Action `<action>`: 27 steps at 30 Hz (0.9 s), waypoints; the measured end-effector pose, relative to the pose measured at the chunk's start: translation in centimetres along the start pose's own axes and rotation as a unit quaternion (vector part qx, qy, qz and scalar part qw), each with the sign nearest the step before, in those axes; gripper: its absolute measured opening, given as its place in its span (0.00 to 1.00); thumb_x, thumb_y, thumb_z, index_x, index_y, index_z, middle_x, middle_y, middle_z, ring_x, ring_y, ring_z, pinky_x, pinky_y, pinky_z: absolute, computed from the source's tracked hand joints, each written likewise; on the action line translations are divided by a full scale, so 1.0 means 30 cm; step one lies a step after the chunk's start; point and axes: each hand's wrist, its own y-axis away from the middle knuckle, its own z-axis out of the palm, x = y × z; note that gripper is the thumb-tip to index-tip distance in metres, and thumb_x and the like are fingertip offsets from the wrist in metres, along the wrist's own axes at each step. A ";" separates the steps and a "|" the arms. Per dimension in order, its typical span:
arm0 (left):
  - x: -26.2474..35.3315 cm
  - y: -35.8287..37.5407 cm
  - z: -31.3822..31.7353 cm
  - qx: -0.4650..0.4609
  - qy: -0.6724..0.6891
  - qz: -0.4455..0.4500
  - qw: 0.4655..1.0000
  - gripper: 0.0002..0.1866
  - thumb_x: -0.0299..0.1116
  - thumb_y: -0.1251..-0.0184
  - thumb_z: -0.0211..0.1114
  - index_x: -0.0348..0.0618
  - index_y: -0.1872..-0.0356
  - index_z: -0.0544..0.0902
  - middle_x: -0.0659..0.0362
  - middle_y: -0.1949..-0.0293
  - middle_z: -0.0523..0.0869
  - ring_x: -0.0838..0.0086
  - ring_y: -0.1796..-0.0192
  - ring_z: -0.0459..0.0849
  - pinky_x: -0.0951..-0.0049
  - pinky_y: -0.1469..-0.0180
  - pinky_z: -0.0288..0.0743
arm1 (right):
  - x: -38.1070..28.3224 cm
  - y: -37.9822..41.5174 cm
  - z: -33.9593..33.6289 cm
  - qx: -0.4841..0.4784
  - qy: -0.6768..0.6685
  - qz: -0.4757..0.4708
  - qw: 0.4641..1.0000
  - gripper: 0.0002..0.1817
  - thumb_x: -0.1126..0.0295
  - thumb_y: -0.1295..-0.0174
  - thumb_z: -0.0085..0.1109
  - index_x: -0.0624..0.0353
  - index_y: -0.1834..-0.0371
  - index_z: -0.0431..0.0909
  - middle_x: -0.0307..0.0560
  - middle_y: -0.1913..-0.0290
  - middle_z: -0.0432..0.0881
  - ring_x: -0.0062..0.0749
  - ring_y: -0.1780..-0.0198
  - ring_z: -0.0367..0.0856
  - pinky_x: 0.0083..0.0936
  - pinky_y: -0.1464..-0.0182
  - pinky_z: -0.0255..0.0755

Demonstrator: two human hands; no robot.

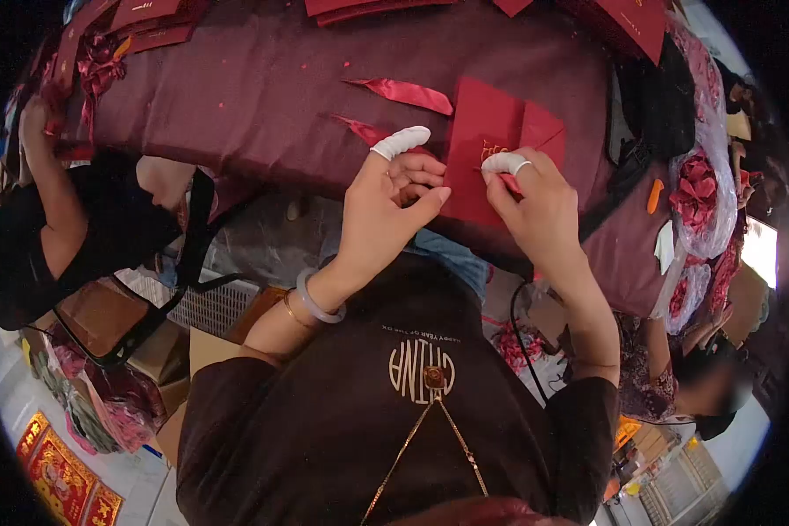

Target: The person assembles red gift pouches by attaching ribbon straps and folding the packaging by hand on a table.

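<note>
one flat red paper card (480, 114) lies on the counter (263, 105); likely light and easy to crease, best held by its edges. over it, the right hand (542, 206) pinches a shiny red strip (511, 184); beside it, the left hand (381, 206) curls, grip unclear.

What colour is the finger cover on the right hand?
The finger cover is white, showing best in the head view.
</note>
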 end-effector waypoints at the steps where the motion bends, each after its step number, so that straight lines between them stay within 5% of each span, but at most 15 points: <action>1: 0.003 -0.002 0.000 0.001 0.000 -0.004 1.000 0.31 0.14 0.46 0.63 0.35 0.39 0.63 0.53 0.56 0.78 0.76 0.56 0.78 0.79 0.53 0.74 | 0.001 0.001 -0.003 -0.001 -0.041 0.025 0.999 0.05 0.72 0.47 0.61 0.60 0.68 0.78 0.46 0.67 0.80 0.39 0.64 0.80 0.27 0.64 0.74; 9: 0.047 -0.032 -0.031 -0.016 0.109 -0.092 0.990 0.33 0.13 0.46 0.62 0.36 0.37 0.61 0.53 0.55 0.78 0.76 0.56 0.78 0.77 0.50 0.74 | -0.004 0.021 -0.036 0.021 -0.368 0.261 0.892 0.07 0.72 0.40 0.58 0.63 0.61 0.79 0.41 0.65 0.82 0.17 0.60 0.77 0.16 0.57 0.69; 12: 0.050 -0.039 -0.039 -0.024 0.132 -0.121 0.983 0.33 0.12 0.47 0.62 0.36 0.38 0.62 0.53 0.54 0.78 0.76 0.56 0.78 0.77 0.50 0.74 | -0.017 0.013 -0.041 0.055 -0.320 0.190 0.927 0.06 0.74 0.42 0.60 0.62 0.62 0.79 0.41 0.67 0.81 0.21 0.62 0.78 0.17 0.59 0.70; 15: 0.053 -0.039 -0.039 -0.023 0.141 -0.126 0.982 0.33 0.12 0.47 0.62 0.36 0.38 0.63 0.53 0.54 0.78 0.76 0.56 0.78 0.77 0.50 0.75 | -0.028 -0.006 -0.026 0.061 -0.153 0.041 0.985 0.06 0.76 0.49 0.62 0.58 0.67 0.79 0.44 0.69 0.78 0.36 0.68 0.77 0.26 0.65 0.71; 22: 0.041 -0.025 -0.030 -0.042 0.116 -0.079 0.989 0.33 0.12 0.48 0.61 0.37 0.38 0.64 0.53 0.53 0.78 0.77 0.56 0.78 0.77 0.50 0.75 | -0.040 -0.021 0.003 0.018 -0.066 -0.001 0.998 0.06 0.73 0.49 0.62 0.57 0.68 0.78 0.44 0.70 0.77 0.39 0.67 0.77 0.28 0.66 0.72; 27: 0.037 -0.014 -0.018 -0.039 0.071 -0.066 0.994 0.33 0.12 0.48 0.61 0.38 0.38 0.64 0.53 0.53 0.78 0.76 0.56 0.78 0.77 0.51 0.75 | -0.050 -0.015 0.020 -0.002 0.105 -0.117 0.988 0.08 0.72 0.49 0.60 0.60 0.65 0.75 0.43 0.66 0.75 0.36 0.65 0.74 0.30 0.65 0.72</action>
